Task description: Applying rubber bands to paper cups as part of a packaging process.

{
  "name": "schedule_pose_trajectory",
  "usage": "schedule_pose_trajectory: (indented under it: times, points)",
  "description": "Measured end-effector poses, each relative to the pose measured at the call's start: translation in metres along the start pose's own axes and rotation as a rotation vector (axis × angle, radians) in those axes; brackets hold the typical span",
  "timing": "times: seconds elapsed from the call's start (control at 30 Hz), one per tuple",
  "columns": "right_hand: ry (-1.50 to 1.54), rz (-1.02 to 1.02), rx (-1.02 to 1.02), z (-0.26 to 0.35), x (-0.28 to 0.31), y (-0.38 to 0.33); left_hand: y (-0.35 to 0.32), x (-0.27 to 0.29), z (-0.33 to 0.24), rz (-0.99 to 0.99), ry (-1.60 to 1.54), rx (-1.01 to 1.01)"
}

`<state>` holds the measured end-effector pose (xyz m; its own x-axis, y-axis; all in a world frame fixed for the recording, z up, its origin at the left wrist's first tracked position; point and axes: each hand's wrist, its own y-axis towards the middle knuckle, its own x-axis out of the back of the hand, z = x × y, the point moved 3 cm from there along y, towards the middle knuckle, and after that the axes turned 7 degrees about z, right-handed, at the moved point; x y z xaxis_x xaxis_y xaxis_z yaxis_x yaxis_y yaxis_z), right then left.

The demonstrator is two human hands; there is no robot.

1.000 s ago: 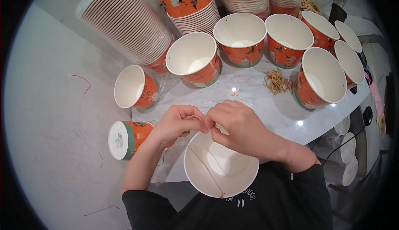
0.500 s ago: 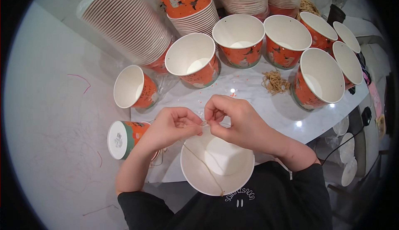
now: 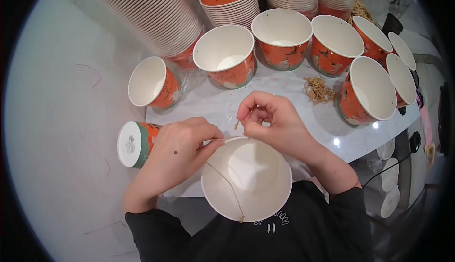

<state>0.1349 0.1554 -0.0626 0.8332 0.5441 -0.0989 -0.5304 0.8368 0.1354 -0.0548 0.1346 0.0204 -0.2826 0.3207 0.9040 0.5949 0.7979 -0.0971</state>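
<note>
A white-lined paper bucket (image 3: pixel 258 200) stands open-side up against my black shirt. A thin tan string (image 3: pixel 226 179) is fixed near its rim closest to me and runs across the inside to beneath my left hand (image 3: pixel 182 150). That hand is closed, thumb and forefinger pinching the string over the bucket's far left rim. My right hand (image 3: pixel 272 122) is curled above the far rim, apart from the left. A short brown string end (image 3: pixel 236 124) sticks out from its fingertips. Whether both ends belong to one string is hidden.
Several orange paper buckets (image 3: pixel 225 49) stand in an arc along the table's far side. One green-based bucket (image 3: pixel 130 144) lies on its side by my left arm. Tall nested stacks (image 3: pixel 151 15) rise behind. A tangle of tan string (image 3: pixel 317 90) lies on the marble table (image 3: pixel 284 84).
My hands were together at the far rim; now they are apart, the left lower and the right slightly farther right and higher. The string has shifted a little inside the bucket.
</note>
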Motion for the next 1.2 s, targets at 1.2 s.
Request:
schedule_pose_trajectory:
  times: [1.2]
  points:
    - [-0.498, -0.087, 0.277, 0.011, -0.024, -0.016, 0.030, -0.045, 0.051, 0.190, -1.167, 0.362]
